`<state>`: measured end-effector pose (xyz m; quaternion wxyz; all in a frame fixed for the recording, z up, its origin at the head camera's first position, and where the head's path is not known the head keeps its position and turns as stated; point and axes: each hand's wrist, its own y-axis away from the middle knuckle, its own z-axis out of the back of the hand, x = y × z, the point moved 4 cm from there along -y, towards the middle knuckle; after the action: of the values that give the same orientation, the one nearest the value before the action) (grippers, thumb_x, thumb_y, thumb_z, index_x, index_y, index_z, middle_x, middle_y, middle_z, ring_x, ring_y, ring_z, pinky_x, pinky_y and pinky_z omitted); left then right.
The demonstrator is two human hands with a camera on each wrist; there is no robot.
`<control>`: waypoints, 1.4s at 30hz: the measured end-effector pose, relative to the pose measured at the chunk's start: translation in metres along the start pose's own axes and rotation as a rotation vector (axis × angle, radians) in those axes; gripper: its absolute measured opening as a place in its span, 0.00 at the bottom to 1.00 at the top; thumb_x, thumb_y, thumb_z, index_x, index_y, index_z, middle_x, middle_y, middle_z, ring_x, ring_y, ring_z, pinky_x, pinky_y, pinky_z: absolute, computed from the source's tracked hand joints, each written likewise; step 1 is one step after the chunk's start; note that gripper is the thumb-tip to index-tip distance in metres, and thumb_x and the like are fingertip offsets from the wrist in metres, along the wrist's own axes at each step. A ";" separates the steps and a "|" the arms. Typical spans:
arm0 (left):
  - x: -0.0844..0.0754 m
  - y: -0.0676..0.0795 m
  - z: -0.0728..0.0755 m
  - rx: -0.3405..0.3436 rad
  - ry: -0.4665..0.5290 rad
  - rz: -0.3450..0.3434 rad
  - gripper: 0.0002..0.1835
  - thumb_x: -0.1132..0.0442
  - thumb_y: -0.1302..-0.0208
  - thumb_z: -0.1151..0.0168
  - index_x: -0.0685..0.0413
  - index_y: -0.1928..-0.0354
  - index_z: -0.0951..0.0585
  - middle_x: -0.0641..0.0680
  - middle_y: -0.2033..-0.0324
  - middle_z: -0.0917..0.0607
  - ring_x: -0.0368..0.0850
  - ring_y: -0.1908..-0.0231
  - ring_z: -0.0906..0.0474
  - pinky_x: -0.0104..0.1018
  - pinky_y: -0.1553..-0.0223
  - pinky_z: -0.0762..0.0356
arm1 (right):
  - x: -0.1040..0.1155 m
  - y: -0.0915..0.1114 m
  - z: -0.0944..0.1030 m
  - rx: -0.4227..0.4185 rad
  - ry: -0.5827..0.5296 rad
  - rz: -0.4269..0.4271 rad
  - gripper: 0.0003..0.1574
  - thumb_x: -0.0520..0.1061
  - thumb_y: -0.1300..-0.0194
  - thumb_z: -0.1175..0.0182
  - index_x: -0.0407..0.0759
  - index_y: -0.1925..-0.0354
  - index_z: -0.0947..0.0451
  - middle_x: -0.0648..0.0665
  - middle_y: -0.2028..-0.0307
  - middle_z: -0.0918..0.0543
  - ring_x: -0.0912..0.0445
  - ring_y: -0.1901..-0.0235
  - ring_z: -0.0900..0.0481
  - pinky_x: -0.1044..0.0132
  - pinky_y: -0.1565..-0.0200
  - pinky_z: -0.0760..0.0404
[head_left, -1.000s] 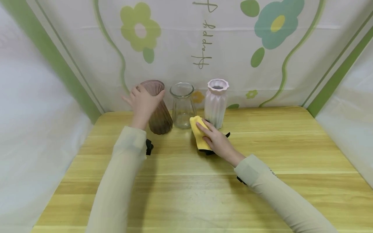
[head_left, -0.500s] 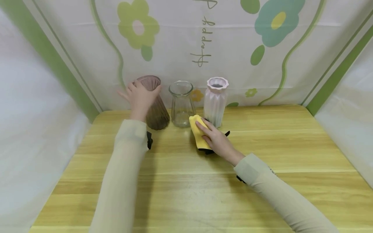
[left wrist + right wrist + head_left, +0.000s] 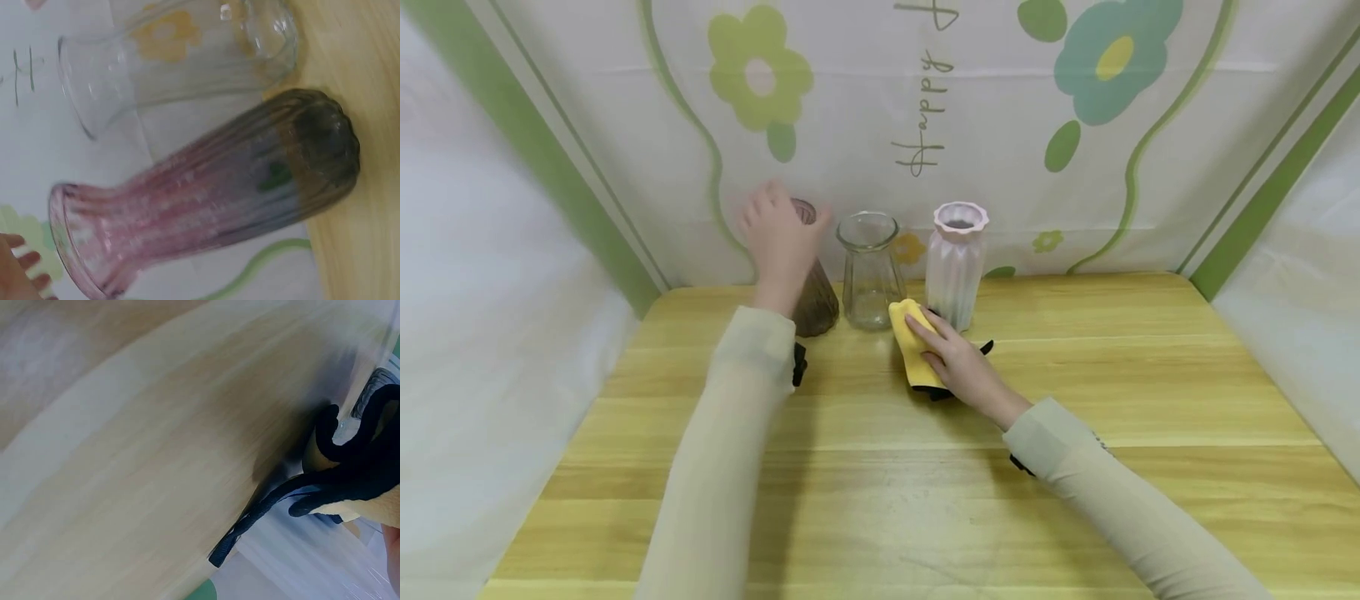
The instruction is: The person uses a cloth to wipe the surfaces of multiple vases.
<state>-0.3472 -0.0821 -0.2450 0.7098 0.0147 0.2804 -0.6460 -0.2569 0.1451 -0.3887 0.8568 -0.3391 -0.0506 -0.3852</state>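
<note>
My left hand point(image 3: 784, 246), blurred, is in front of the upper part of a ribbed purple-brown glass vase point(image 3: 817, 304) and hides much of it. In the left wrist view this vase point(image 3: 206, 194) stands on its base, and the fingertips point(image 3: 28, 259) are spread beyond its flared rim. A folded yellow cloth point(image 3: 913, 350) with black edging is held by my right hand point(image 3: 966, 367), low over the table. The cloth's black edging point(image 3: 269, 506) trails in the right wrist view. Just behind it stands a white-pink fluted vase point(image 3: 955, 267) with a scalloped rim.
A clear glass vase point(image 3: 871, 283) stands between the other two. All three are near the back edge of the wood-grain table point(image 3: 895, 500), close to a white flower-printed backdrop point(image 3: 842, 125). White side sheets point(image 3: 490, 317) rise along the table's left and right.
My left hand held the purple-brown vase by its rim and shifted it slightly back; now the fingers have let go and lifted up and rightward. The right hand and cloth stay in place.
</note>
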 end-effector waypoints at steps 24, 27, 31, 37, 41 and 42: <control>-0.029 0.014 -0.065 0.205 -0.073 -0.145 0.49 0.28 0.39 0.53 0.57 0.27 0.45 0.63 0.29 0.42 0.62 0.29 0.46 0.56 0.37 0.31 | -0.004 0.008 -0.003 0.003 0.006 0.001 0.38 0.32 0.42 0.37 0.39 0.33 0.34 0.30 0.35 0.32 0.39 0.55 0.17 0.57 0.58 0.16; -0.025 0.012 -0.068 0.243 -0.051 -0.101 0.51 0.27 0.39 0.55 0.55 0.26 0.48 0.63 0.27 0.47 0.63 0.27 0.50 0.59 0.37 0.32 | -0.004 0.008 -0.003 0.007 0.008 -0.004 0.38 0.32 0.42 0.37 0.40 0.33 0.34 0.30 0.35 0.32 0.39 0.52 0.18 0.56 0.57 0.16; -0.022 0.011 -0.073 0.262 -0.008 -0.073 0.52 0.26 0.41 0.54 0.53 0.25 0.51 0.62 0.26 0.50 0.64 0.27 0.52 0.62 0.37 0.35 | -0.004 0.009 -0.003 0.012 0.015 -0.012 0.38 0.33 0.42 0.37 0.41 0.33 0.34 0.30 0.35 0.32 0.39 0.54 0.17 0.57 0.58 0.16; -0.022 0.011 -0.075 0.267 0.031 -0.063 0.53 0.26 0.42 0.52 0.55 0.26 0.51 0.61 0.26 0.47 0.63 0.29 0.46 0.61 0.39 0.32 | -0.005 0.009 -0.003 0.015 0.014 -0.022 0.38 0.33 0.41 0.37 0.41 0.33 0.34 0.31 0.34 0.33 0.40 0.57 0.17 0.57 0.59 0.16; -0.022 0.011 -0.076 0.259 0.045 -0.056 0.52 0.27 0.41 0.52 0.55 0.26 0.49 0.60 0.27 0.44 0.61 0.30 0.43 0.60 0.39 0.30 | -0.004 0.008 -0.002 0.014 0.012 -0.025 0.38 0.33 0.41 0.37 0.41 0.33 0.34 0.32 0.34 0.33 0.41 0.59 0.16 0.58 0.60 0.16; -0.021 0.011 -0.076 0.253 0.052 -0.054 0.52 0.27 0.41 0.51 0.55 0.26 0.49 0.60 0.28 0.43 0.60 0.30 0.42 0.60 0.39 0.30 | -0.004 0.008 -0.002 0.016 0.011 -0.027 0.38 0.33 0.41 0.37 0.41 0.33 0.34 0.32 0.34 0.33 0.42 0.59 0.16 0.58 0.60 0.16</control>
<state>-0.3658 -0.0318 -0.3036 0.6769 0.1133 0.2155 -0.6946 -0.2545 0.1502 -0.3966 0.8546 -0.3295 -0.0537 -0.3979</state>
